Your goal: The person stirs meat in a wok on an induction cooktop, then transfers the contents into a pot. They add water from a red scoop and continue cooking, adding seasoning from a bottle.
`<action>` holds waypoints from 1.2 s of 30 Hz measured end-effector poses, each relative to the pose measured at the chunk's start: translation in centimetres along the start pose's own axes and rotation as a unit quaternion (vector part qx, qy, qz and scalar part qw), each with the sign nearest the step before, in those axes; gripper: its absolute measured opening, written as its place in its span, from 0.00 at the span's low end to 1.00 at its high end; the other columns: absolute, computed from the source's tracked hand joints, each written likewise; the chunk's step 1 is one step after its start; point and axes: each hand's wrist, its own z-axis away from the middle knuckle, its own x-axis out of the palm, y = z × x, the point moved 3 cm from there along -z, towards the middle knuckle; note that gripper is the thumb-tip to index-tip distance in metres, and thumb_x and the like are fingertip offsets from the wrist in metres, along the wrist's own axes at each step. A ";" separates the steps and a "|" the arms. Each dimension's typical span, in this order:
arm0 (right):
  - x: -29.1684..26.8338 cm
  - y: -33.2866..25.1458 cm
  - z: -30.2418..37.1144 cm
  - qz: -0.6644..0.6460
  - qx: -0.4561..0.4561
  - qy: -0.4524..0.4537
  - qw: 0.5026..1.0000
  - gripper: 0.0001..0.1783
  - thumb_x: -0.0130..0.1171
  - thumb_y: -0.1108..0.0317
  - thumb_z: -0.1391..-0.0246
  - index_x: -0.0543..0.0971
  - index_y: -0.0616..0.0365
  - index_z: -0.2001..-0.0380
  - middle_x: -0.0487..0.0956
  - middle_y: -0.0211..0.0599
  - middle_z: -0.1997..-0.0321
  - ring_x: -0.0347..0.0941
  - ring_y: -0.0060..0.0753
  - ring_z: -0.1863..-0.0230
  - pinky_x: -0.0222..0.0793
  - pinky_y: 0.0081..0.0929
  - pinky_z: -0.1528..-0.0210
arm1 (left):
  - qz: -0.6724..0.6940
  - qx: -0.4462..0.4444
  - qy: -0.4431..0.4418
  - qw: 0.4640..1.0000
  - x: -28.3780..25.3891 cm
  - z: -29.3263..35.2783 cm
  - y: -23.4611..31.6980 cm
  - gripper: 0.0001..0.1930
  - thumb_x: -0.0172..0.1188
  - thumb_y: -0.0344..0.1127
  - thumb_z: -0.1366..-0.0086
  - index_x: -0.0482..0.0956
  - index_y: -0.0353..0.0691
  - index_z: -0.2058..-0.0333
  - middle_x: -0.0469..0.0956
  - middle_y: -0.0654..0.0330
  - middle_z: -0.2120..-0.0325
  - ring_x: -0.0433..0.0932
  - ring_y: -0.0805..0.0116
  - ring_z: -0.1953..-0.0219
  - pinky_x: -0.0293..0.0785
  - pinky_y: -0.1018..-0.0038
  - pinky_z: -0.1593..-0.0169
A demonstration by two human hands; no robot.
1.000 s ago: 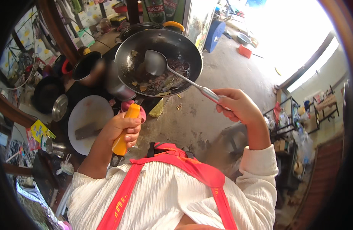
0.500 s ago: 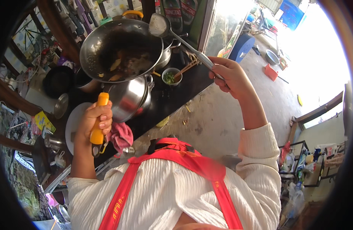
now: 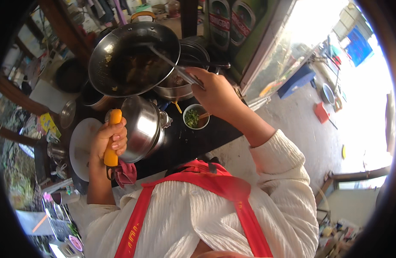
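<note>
My left hand point(image 3: 111, 137) is closed round the yellow handle point(image 3: 116, 115) of a large dark wok point(image 3: 101, 75), holding it raised and tilted. Brown food point(image 3: 140, 71) and bits of yellow lie in the wok. In my right hand point(image 3: 215, 88) is the grey handle of a metal spatula point(image 3: 174, 66), whose head reaches down into the wok and is hard to see there. Partly under the wok's right edge stands a metal pot point(image 3: 176, 91) with dark contents. A small white bowl point(image 3: 196, 127) of chopped greens, with a wooden-handled utensil in it, sits below my right wrist.
An upturned metal pot point(image 3: 140, 124) stands beside my left hand on the black counter point(image 3: 180, 144), near a round white board point(image 3: 84, 150). A dark red cloth point(image 3: 126, 174) hangs close to the counter's front edge. To the right, a glass-paned door point(image 3: 288, 47) opens onto concrete floor.
My right hand has moved left and the spatula's head has gone from above the wok's right rim down into the wok. The view has shifted, showing more of the pot behind the wok.
</note>
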 end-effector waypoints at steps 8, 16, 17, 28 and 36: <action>-5.2 9.4 -7.8 -0.167 -0.069 -0.155 0.971 0.27 0.67 0.62 0.37 0.78 0.58 0.37 0.87 0.48 0.57 0.85 0.41 0.55 0.78 0.33 0.47 | 0.080 0.059 0.092 0.991 7.1 -0.1 -4.3 0.10 0.63 0.37 0.28 0.70 0.43 0.59 0.66 0.71 0.83 0.66 0.81 0.88 0.71 0.77 0.83; 1.3 21.8 -15.2 0.300 -0.042 -0.241 0.922 0.18 0.62 0.60 0.40 0.81 0.60 0.52 0.85 0.53 0.51 0.83 0.57 0.46 0.79 0.49 0.46 | 0.103 0.128 0.192 0.967 10.3 2.0 -6.7 0.10 0.63 0.37 0.29 0.70 0.43 0.60 0.66 0.70 0.84 0.65 0.79 0.90 0.68 0.75 0.85; 1.4 21.8 -15.4 0.305 -0.059 -0.216 0.926 0.17 0.60 0.65 0.40 0.78 0.60 0.50 0.86 0.53 0.53 0.84 0.59 0.49 0.81 0.49 0.50 | 0.105 0.131 0.197 0.966 10.3 2.4 -6.8 0.10 0.63 0.37 0.29 0.70 0.43 0.60 0.66 0.69 0.84 0.65 0.79 0.90 0.68 0.75 0.86; -3.2 21.4 -7.1 0.245 -0.009 -0.070 0.967 0.32 0.60 0.59 0.35 0.69 0.49 0.29 0.84 0.52 0.53 0.83 0.58 0.54 0.79 0.52 0.53 | 0.112 0.143 0.198 0.963 7.9 5.5 -7.6 0.09 0.63 0.37 0.29 0.71 0.45 0.57 0.67 0.68 0.84 0.66 0.78 0.90 0.67 0.74 0.85; -3.4 22.0 -0.9 0.125 0.107 -0.048 0.985 0.30 0.63 0.61 0.38 0.75 0.51 0.33 0.85 0.56 0.50 0.81 0.61 0.49 0.77 0.49 0.48 | 0.102 0.131 0.148 0.975 6.5 4.5 -6.4 0.07 0.58 0.35 0.26 0.69 0.42 0.56 0.67 0.70 0.83 0.67 0.79 0.89 0.70 0.74 0.85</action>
